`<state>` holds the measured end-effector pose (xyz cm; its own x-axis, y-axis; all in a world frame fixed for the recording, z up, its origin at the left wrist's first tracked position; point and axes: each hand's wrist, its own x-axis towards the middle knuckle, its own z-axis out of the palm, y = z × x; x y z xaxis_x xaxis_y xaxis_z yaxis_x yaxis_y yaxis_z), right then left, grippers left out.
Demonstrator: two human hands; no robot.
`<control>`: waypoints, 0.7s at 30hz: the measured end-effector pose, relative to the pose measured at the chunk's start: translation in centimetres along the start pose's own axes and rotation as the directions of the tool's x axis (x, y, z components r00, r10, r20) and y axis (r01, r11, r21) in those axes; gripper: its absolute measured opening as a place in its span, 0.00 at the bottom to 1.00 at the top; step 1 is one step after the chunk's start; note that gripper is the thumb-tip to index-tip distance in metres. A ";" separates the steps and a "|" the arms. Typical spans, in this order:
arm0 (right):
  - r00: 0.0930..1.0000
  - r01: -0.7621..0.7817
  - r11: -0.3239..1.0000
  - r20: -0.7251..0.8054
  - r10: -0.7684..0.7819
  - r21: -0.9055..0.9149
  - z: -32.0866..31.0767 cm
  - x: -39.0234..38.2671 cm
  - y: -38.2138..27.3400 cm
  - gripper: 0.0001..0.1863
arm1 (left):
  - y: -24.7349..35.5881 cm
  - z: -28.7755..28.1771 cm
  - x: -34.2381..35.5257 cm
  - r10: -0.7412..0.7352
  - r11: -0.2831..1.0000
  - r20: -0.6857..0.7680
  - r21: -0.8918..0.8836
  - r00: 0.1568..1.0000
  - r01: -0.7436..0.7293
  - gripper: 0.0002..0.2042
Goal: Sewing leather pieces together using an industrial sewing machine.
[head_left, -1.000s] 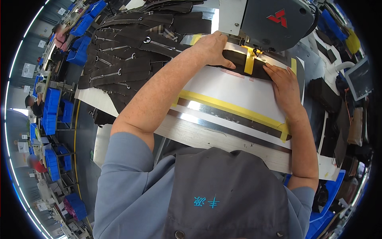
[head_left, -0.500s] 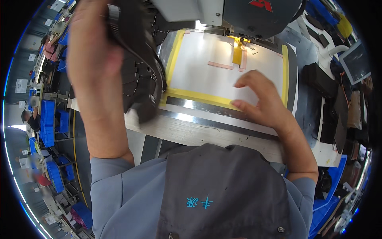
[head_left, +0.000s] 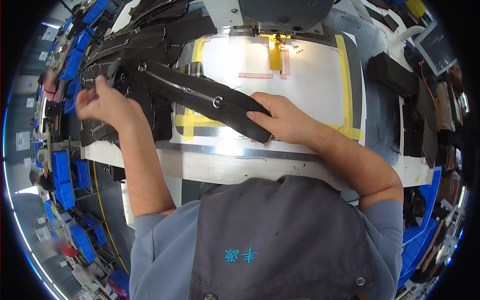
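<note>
A long black fabric strip with a zipper and metal rings stretches from the left pile across the left part of the white work sheet. Its right end is in my right hand, thumb on top and fingers underneath. My left hand is beside the strip's far left end, over the pile of black zippered pieces. The left fingers are apart, slightly blurred, and I see nothing held in them. Past the sheet stands a sewing machine head, with a yellow plate under it.
Yellow tape borders the sheet, and pink strips lie on it. To the right are stacked black pieces and a screen. The pale table edge runs in front of me. Blue bins stand far left.
My left hand has come down from high on the left, where a dark piece was raised beside it. My right hand, earlier open over the sheet, has moved left and gripped the strip.
</note>
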<state>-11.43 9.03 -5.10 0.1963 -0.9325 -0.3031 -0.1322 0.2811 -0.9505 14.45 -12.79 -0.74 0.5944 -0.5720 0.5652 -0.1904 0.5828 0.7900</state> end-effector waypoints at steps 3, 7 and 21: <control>1.000 0.010 0.992 0.000 -0.010 -0.127 -0.7 -0.4 -1.4 0.15 | 5.8 0.6 -6.5 0.454 0.857 0.651 -0.132 0.609 -0.498 0.17; 0.944 0.321 0.923 0.011 -0.331 0.214 -1.4 1.3 2.4 0.13 | 4.9 1.9 -11.3 0.157 0.974 0.968 -0.185 -0.197 -0.132 0.17; 0.704 0.197 0.358 -0.123 -0.699 -0.913 -9.6 -0.1 3.5 0.13 | -0.8 9.7 -14.5 -0.057 0.871 0.997 0.075 0.052 -0.485 0.14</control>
<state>-21.20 7.95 -7.72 0.1112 -0.8811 0.4596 -0.8955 -0.2894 -0.3382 -1.60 -10.61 -7.28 -0.7369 -0.6388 0.2213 -0.5132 0.7416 0.4320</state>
